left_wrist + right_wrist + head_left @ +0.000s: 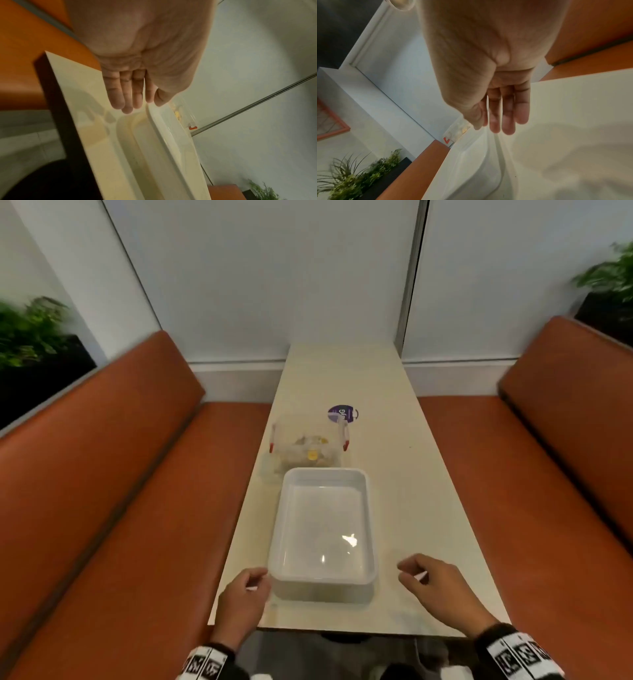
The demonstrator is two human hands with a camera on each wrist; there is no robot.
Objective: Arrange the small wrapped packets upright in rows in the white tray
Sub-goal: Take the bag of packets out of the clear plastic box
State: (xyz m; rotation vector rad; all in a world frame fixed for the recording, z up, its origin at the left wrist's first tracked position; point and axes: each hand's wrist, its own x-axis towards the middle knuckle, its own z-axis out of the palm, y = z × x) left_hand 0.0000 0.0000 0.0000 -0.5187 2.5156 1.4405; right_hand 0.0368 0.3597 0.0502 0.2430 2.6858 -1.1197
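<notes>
So the long pale table (394,474) sits btwn two orange benches (102,491), w/ the white tray (371,508) near the front edge, nothing in it yet, and just behind it a clear box (284,436) w/ red clips that holds the small packets (310,451), too blurry to count. Left hand (239,601) is right by the tray's near left corner, fingers loose, holding nothing; right hand (442,587) is a bit apart from the tray's right side, also loose and holding nothing. Looks like the job is only starting: next, reach past the tray to the box and pinch one packet, then stand it up along a tray wall.
</notes>
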